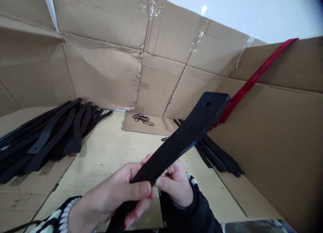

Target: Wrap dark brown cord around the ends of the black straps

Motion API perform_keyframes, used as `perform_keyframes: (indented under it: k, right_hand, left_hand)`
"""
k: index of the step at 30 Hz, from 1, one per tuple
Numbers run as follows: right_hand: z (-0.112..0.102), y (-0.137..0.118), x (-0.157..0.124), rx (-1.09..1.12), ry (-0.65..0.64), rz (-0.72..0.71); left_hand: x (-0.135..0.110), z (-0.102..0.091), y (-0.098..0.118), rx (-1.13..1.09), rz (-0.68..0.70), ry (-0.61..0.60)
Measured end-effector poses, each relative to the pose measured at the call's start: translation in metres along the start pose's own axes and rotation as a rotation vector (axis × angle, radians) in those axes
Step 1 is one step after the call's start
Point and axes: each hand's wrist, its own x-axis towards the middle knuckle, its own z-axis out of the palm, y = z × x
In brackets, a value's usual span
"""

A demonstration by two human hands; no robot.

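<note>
Cardboard walls (101,74) box in a plywood counter (113,145), with a pile of black straps (50,142) off to the left. One black strap (186,132) angles up and away rightward, its holed end farthest — pinched at its lower end by the left hand (106,196), thumb on top, and the right hand (175,186), fingers curled just beyond.

We've got one head cam, worn on the head, facing fwd & down, close over our hands (111,192), w/ cardboard walls (101,71) beyond.

Plywood sheet (113,148) under black straps (50,142)
</note>
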Motion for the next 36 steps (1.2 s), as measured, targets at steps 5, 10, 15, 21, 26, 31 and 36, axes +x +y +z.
perform_keyframes:
  k: [5,10,15,21,26,31,36]
  right_hand:
    - [0.004,-0.006,0.003,0.15,0.121,0.006]
    - [0.009,-0.018,0.004,0.15,0.189,0.049]
    - [0.013,-0.02,0.001,0.207,0.066,0.083]
    - [0.019,-0.011,-0.011,-0.31,0.34,-0.262]
    - [0.03,0.0,-0.017,-0.495,0.551,-0.466]
    - [0.03,-0.006,-0.015,-0.593,0.536,-0.57]
    - [0.018,-0.019,-0.011,-0.627,0.448,-0.594]
  left_hand:
    - [-0.002,0.005,-0.006,0.28,0.121,0.17]
    - [-0.004,0.015,-0.012,0.714,0.217,0.491]
    - [-0.005,0.017,-0.013,0.534,0.144,0.487]
    - [-0.005,0.015,-0.019,0.258,0.071,0.422]
    - [-0.002,0.013,-0.024,0.114,0.084,0.374]
    - [-0.006,0.011,-0.026,0.087,0.077,0.349]
    - [-0.007,0.011,-0.026,0.114,0.067,0.365]
